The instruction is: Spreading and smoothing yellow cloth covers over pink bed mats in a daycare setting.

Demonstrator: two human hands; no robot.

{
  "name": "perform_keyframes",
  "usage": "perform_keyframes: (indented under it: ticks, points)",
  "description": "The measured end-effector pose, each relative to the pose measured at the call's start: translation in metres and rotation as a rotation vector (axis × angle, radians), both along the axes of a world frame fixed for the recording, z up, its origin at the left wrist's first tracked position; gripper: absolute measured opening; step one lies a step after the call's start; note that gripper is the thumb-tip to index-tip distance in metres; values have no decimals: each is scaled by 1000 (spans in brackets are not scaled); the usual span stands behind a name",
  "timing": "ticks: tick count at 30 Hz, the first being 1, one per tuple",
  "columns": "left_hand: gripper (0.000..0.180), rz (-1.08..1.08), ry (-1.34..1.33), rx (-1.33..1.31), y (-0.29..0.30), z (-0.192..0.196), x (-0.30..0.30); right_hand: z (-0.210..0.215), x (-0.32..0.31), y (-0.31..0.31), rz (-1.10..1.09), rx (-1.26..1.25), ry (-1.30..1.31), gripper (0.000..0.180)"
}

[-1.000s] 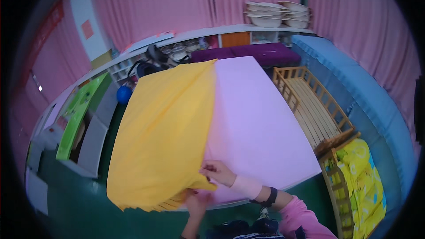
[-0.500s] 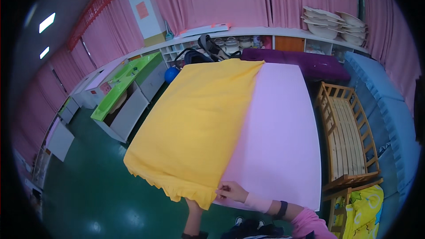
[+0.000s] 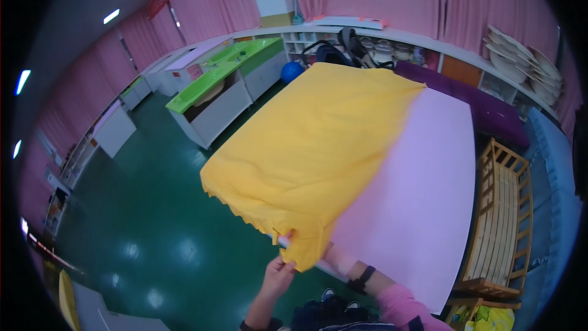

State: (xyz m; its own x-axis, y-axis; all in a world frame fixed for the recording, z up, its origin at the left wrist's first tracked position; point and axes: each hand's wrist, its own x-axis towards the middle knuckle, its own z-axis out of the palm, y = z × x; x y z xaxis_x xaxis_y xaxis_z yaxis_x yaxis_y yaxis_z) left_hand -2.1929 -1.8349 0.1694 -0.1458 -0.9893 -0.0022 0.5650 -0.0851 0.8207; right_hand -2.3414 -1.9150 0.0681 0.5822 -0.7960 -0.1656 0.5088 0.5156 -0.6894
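A yellow cloth with a frilled edge [image 3: 306, 141] covers the left part of a pale pink table [image 3: 422, 178]. At its near corner my left hand [image 3: 280, 274] pinches the frill between thumb and fingers. The corner is bunched and lifted there, with a small gap in the folds above my left hand. My right hand [image 3: 332, 255] reaches in from the right behind the hanging corner, and the cloth hides its fingers. To the right of the cloth the pink tabletop lies bare.
A slatted wooden cot [image 3: 499, 220] stands right of the table. Behind the table are a purple padded bench [image 3: 471, 101] and a blue ball [image 3: 292, 72]. A green-topped play sink unit [image 3: 214, 95] stands to the left. Yellow patterned bedding [image 3: 493, 319] lies at the lower right.
My left hand has come out from under the frill and now pinches it from outside. My right hand has gone behind the corner, which is now bunched. The view has swung left.
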Motion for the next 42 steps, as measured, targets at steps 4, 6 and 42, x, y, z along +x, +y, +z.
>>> perform_keyframes:
  ticks: [4,6,42]
  points:
    - [32,-220,-37,147,25,-9,-11,29,-27,3,-142,-15,-40,35]
    - [33,-255,-49,222,29,-9,-18,46,-50,2,-253,-45,-22,36]
    - [38,-379,-118,563,237,-120,-281,-65,-403,413,-491,375,-24,36]
